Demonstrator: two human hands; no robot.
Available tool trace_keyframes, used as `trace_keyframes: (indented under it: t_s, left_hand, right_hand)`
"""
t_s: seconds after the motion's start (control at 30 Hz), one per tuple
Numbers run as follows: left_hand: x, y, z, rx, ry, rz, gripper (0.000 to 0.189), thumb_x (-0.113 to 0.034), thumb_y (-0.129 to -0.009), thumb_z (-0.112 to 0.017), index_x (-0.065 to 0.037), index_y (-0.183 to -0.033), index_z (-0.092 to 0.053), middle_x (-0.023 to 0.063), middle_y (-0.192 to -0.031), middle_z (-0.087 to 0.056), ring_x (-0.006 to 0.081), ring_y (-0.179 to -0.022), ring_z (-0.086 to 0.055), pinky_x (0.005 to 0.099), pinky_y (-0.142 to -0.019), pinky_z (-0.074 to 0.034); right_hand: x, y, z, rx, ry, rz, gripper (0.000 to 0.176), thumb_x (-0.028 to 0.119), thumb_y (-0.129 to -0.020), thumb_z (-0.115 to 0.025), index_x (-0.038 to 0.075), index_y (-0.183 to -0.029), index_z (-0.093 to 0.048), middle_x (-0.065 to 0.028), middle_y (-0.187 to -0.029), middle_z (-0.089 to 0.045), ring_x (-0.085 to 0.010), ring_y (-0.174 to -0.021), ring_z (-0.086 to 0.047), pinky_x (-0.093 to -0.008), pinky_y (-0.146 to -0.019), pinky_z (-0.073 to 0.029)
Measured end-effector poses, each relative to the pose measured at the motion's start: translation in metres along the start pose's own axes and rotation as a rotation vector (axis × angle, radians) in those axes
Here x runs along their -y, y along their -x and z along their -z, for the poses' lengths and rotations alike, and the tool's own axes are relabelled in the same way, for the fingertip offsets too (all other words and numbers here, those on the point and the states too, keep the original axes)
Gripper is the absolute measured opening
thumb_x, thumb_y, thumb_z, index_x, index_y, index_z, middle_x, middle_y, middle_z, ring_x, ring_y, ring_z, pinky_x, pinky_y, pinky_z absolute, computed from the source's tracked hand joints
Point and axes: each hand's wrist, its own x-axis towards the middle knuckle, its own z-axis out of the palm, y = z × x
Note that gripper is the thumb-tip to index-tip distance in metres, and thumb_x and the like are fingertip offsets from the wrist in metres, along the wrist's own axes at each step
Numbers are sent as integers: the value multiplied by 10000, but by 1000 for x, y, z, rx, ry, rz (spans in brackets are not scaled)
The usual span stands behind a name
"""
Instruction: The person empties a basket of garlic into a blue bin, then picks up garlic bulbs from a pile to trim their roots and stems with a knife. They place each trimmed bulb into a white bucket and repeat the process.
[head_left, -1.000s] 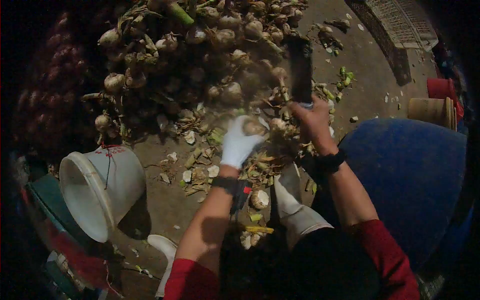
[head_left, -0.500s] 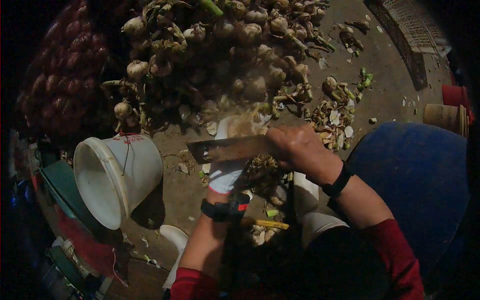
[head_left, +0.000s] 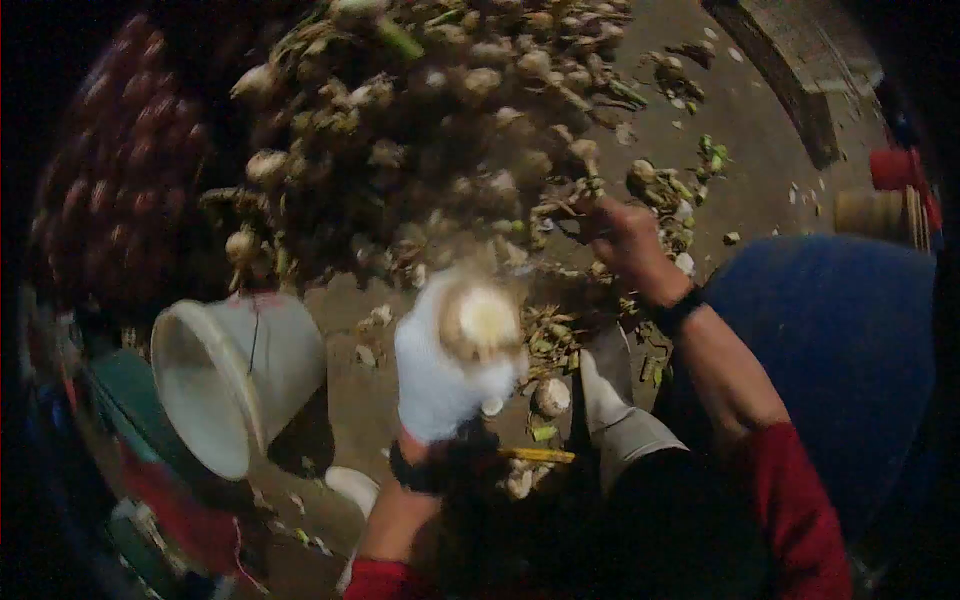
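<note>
My left hand [head_left: 440,370], in a white glove, is closed around a garlic bulb [head_left: 485,318] whose pale cut face points up; the bulb is blurred by motion. My right hand [head_left: 625,240] is bare and closed in a fist, up and to the right of the left one. What it grips is dark and hard to make out against the garlic behind it. A large pile of garlic bulbs with stalks [head_left: 480,80] lies beyond both hands. One loose bulb [head_left: 551,397] rests on the ground just below and right of the glove.
A white bucket [head_left: 285,350] lies tipped on its side at the left. Behind it is a red net sack [head_left: 130,170]. At the right stands a large blue container [head_left: 820,370]. Peelings and a yellow stick [head_left: 540,455] are on the ground between my boots.
My right hand has drawn up and right, and the broad blade is no longer across the glove. My left hand has turned, so the bulb's cut face now shows.
</note>
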Motion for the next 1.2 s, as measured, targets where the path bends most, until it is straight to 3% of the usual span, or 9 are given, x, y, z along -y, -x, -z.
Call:
trace_keyframes:
  t_s: [0.23,0.43,0.5,0.63,0.7,0.83,0.9,1.07,1.2]
  left_hand:
    - [21,-30,6,-34,-60,4,577,-151,-578,-730,0,-1084,-498,106,-981,-554,206,-897,-564,299,-806,-448]
    - [36,-13,-7,-161,983,240,551,-55,-639,-655,-17,-1132,-414,102,-1020,-526,209,-893,-568,311,-778,-499]
    - [45,-11,-12,-228,973,127,533,-52,-669,-619,-18,-1153,-399,113,-1029,-528,234,-896,-576,321,-726,-521]
    - [54,15,-1,-180,1068,368,598,-85,-684,-606,-15,-1219,-350,142,-1104,-512,258,-997,-553,350,-799,-506]
    - [49,39,8,-63,1103,347,590,-124,-701,-619,-30,-1222,-360,135,-1123,-508,263,-1003,-551,363,-884,-463]
    - [60,83,38,444,305,237,416,-202,-681,-675,17,-1012,-551,114,-910,-569,217,-797,-578,311,-748,-468]
    - [60,98,32,985,86,199,339,-242,-722,-633,14,-935,-574,136,-856,-586,259,-759,-582,345,-707,-466]
    - [95,108,-67,684,-543,23,489,-391,-720,-601,-53,-1064,-523,152,-798,-606,325,-758,-588,408,-634,-475]
    - [114,103,-104,1128,-715,79,610,-394,-693,-616,-82,-1186,-438,157,-859,-610,340,-805,-590,431,-676,-473]
  right_hand:
    - [72,-14,5,-152,-248,-75,287,89,-625,-643,15,-898,-591,-191,-727,-610,-324,-663,-616,-359,-587,-490]
    - [64,-1,-10,157,-360,-298,397,195,-646,-660,-28,-968,-598,-217,-805,-619,-308,-777,-627,-357,-688,-477]
    - [55,5,-13,254,-356,-404,388,203,-674,-646,-34,-977,-596,-210,-830,-627,-293,-801,-625,-352,-717,-470]
    - [63,-14,10,-206,-455,-290,349,185,-704,-635,-34,-973,-598,-140,-809,-651,-169,-692,-591,-305,-679,-469]
    - [59,-18,14,-162,-513,-319,325,174,-713,-629,-26,-968,-603,-113,-779,-650,-112,-660,-555,-292,-638,-466]
    - [57,-12,5,-180,-522,-345,168,173,-732,-631,18,-793,-604,1,-596,-539,-50,-485,-458,-230,-443,-355]
    - [57,-3,-2,-154,-619,-367,173,170,-723,-640,13,-779,-594,3,-590,-533,-58,-489,-462,-231,-440,-355]
    - [58,-4,3,-175,-575,-399,182,178,-722,-648,17,-790,-598,0,-594,-535,-64,-487,-462,-235,-441,-360]
    - [37,0,2,-117,-427,-476,249,157,-716,-636,-33,-875,-611,-50,-613,-595,-90,-538,-509,-256,-494,-419]
